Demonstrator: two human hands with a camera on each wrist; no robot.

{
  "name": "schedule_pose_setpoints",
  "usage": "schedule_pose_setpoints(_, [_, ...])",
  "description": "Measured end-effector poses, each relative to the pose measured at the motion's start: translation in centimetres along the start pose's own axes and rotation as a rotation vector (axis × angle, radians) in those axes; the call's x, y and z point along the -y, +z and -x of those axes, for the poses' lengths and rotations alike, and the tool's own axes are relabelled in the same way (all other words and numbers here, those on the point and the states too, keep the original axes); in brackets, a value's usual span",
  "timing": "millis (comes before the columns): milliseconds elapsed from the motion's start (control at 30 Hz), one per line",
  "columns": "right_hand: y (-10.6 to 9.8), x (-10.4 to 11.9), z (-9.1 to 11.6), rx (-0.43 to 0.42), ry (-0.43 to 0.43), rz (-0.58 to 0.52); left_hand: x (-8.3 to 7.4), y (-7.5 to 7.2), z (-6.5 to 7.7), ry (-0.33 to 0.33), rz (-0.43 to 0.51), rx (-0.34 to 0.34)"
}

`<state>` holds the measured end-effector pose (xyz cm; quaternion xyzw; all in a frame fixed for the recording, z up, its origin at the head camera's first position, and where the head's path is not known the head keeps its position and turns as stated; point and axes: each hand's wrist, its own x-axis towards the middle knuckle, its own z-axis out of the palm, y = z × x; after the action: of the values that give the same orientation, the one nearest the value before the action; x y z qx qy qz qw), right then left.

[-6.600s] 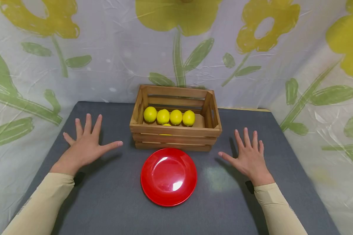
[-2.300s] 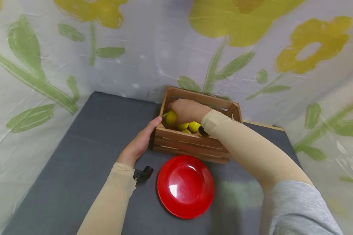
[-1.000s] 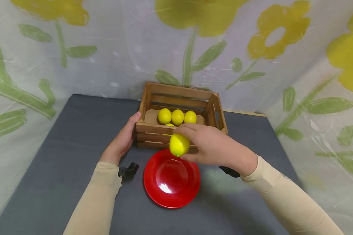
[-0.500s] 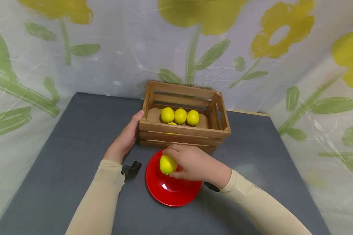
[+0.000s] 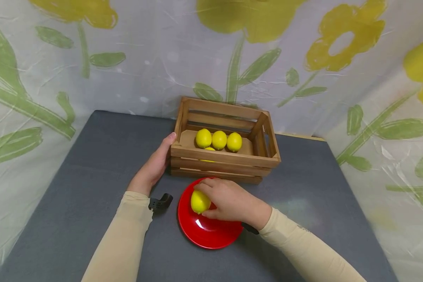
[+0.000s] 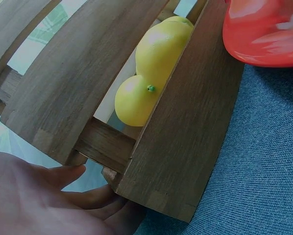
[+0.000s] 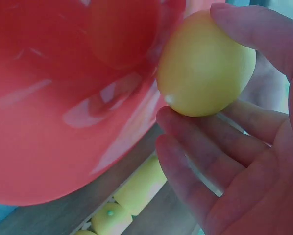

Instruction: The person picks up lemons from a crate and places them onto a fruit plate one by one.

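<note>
My right hand [image 5: 229,199] holds a yellow lemon [image 5: 200,202] low over the left part of the red plate [image 5: 211,237]. In the right wrist view, the thumb [image 7: 254,29] lies across one side of the lemon [image 7: 205,63] and the fingertips bear on the other, with the plate's glossy surface [image 7: 38,147] beside it. At the left end of the slatted wooden crate [image 5: 225,156], my left hand [image 5: 153,168] grips the corner. Its fingers [image 6: 92,198] meet the crate's end [image 6: 176,161] in the left wrist view. Several lemons [image 5: 219,140] lie inside the crate.
The plate sits close in front of the crate on a dark grey cloth-covered table [image 5: 102,164]. A hanging sheet [image 5: 148,62] printed with yellow flowers encloses the back and sides. A black wrist camera mount [image 5: 161,201] juts from the left wrist near the plate.
My right hand reached into the crate, took out a lemon and brought it down over the plate. My left hand moved in to the crate's left end and has stayed there.
</note>
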<state>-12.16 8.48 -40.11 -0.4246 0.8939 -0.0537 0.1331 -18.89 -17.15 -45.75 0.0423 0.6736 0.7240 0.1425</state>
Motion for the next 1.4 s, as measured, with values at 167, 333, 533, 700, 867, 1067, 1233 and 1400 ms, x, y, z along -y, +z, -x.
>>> schedule_pose_setpoints(167, [0.4,0.1,-0.2,0.009,0.003,-0.001,-0.2,0.1,0.3,-0.002,-0.009,0.0])
schedule_pose_setpoints(333, [0.6,0.1,-0.3,0.011,0.008,0.004,-0.3,0.1,0.5,0.003,-0.016,0.0])
schedule_pose_setpoints(533, [-0.1,0.2,0.0,0.011,0.012,0.035,-0.3,0.1,0.5,-0.003,-0.028,0.005])
schedule_pose_setpoints(700, [-2.1,0.2,0.4,-0.003,0.001,0.042,-0.3,0.1,0.6,0.001,-0.028,0.002])
schedule_pose_setpoints(867, [-4.7,0.0,0.8,-0.053,-0.036,0.056,-0.4,0.1,0.4,0.0,-0.023,-0.002])
schedule_pose_setpoints(1067, [-8.6,-0.3,1.3,-0.106,-0.096,0.032,-0.3,0.1,0.3,-0.003,-0.009,-0.002])
schedule_pose_setpoints(1233, [-12.2,-1.1,1.0,-0.152,-0.13,0.007,-0.1,0.2,0.2,0.001,0.004,0.0])
schedule_pose_setpoints(1400, [-15.5,-2.6,-0.4,-0.152,-0.091,-0.022,-0.2,0.1,0.3,-0.015,0.006,-0.004])
